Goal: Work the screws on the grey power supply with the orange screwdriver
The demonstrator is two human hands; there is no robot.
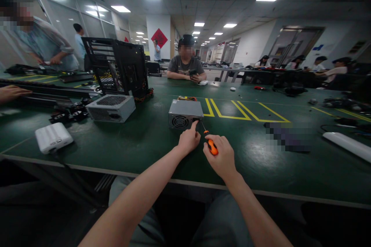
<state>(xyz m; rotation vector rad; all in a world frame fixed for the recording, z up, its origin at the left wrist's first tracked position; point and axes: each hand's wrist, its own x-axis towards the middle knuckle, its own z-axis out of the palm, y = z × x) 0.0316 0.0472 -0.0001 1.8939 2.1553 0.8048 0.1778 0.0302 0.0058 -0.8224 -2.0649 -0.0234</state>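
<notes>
A grey power supply unit sits on the green table in front of me, fan grille toward me. My left hand is mostly curled, its index finger stretched out and touching the unit's lower right corner. My right hand is closed round the orange handle of a screwdriver. The thin shaft points up toward that same corner.
A second power supply and a black computer case stand at the left, with a white box nearer the table edge. A person sits across the table holding a phone; other people work at the left and far right. A white bar lies at the right.
</notes>
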